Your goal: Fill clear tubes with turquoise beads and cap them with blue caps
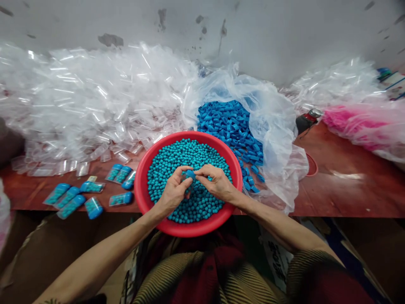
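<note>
Over a red basin (141,198) of small teal balls (172,154), my two hands meet. My left hand (174,191) is closed, its thumb and fingers gripping a small blue cap (190,173). Whether a clear container sits under this cap is hidden by the fingers. From the other side, my right hand (217,182) pinches at the same cap with thumb and forefinger. To the left on the table lie several clear containers filled with teal balls and topped with blue caps, such as this filled container (72,206).
A big heap of clear empty containers (104,97) covers the back left. Behind the basin, loose blue caps (226,122) spill from a clear plastic bag (278,139). Farther right are a dark object with a metal top (308,120) and a bag of pink items (354,124) on the reddish table (341,181).
</note>
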The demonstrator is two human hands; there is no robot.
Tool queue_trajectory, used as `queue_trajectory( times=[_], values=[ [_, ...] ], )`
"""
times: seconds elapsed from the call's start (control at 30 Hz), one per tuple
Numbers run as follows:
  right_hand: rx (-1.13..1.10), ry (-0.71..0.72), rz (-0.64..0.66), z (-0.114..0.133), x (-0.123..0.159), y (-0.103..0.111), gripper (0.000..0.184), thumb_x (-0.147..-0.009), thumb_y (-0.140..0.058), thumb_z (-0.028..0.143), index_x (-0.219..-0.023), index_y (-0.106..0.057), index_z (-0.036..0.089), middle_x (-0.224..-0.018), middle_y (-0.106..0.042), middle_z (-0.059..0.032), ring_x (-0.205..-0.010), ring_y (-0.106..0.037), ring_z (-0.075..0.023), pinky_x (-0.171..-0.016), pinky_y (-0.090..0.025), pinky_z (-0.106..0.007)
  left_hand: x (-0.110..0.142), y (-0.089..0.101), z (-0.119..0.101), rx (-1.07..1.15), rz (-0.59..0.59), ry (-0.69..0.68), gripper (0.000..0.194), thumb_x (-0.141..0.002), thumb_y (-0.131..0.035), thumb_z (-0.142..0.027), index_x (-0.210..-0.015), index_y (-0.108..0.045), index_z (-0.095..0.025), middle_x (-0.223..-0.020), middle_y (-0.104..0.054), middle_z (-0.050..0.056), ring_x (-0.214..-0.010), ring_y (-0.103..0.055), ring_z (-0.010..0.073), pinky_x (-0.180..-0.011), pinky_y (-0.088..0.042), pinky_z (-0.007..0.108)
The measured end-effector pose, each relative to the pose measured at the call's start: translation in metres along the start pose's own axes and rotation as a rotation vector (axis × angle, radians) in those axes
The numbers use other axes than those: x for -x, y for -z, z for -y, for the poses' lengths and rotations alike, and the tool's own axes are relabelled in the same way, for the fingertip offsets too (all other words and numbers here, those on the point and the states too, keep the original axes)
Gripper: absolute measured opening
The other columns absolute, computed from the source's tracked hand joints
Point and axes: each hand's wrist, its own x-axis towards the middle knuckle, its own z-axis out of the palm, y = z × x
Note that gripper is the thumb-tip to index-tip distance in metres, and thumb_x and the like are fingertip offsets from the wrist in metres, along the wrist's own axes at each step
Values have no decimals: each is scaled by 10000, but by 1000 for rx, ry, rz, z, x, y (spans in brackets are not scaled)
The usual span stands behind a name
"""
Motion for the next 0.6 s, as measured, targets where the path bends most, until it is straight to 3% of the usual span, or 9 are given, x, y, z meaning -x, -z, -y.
queue_trajectory(
  times=[0.07,0.2,0.3,0.37,0.5,0.6],
  values=[
    [-10,-47,45,0,2,3,173,-829,-549,210,-949,-673,195,-843,-656,-31,-799,-585,-146,-772,-459,-296,-1,3,0,-15,-2,14,387,-775,-594,-390,-1081,-441,-208,-579,-488,-85,-355,-436,46,-323,-296,156],
    [-175,-260,291,-4,2,18,320,-795,-565,239,-1108,-625,200,-808,-624,6,-697,-565,-115,-668,-471,-264,-2,16,-3,-62,91,47,428,-783,-590,-416,-1114,-409,-215,-662,-545,-61,-404,-519,64,-344,-367,157],
    [-329,-374,286,-7,-5,29,350,-803,-562,298,-1130,-596,179,-682,-572,30,-611,-554,-111,-605,-475,-265,0,17,-4,-128,207,54,370,-800,-575,-383,-1091,-414,-219,-668,-518,-71,-410,-517,51,-347,-362,140],
    [-297,-347,234,-6,-11,32,353,-813,-555,300,-1141,-581,174,-702,-582,17,-648,-573,-126,-625,-487,-283,1,13,-3,-165,232,51,327,-820,-546,-350,-1091,-413,-225,-672,-489,-77,-410,-504,42,-346,-354,134],
    [8,-131,258,6,-17,30,249,-854,-509,246,-1062,-622,169,-922,-646,-54,-857,-601,-164,-797,-489,-344,1,3,-3,-151,129,42,363,-832,-518,-344,-1138,-361,-229,-704,-485,-73,-394,-480,47,-332,-343,155],
    [164,-29,345,17,-11,19,440,-844,-565,331,-1241,-514,148,-1131,-605,-117,-1004,-588,-213,-855,-492,-378,1,0,-5,-104,107,6,453,-828,-526,-353,-1216,-334,-218,-698,-483,-70,-391,-433,46,-349,-331,175]
  ],
)
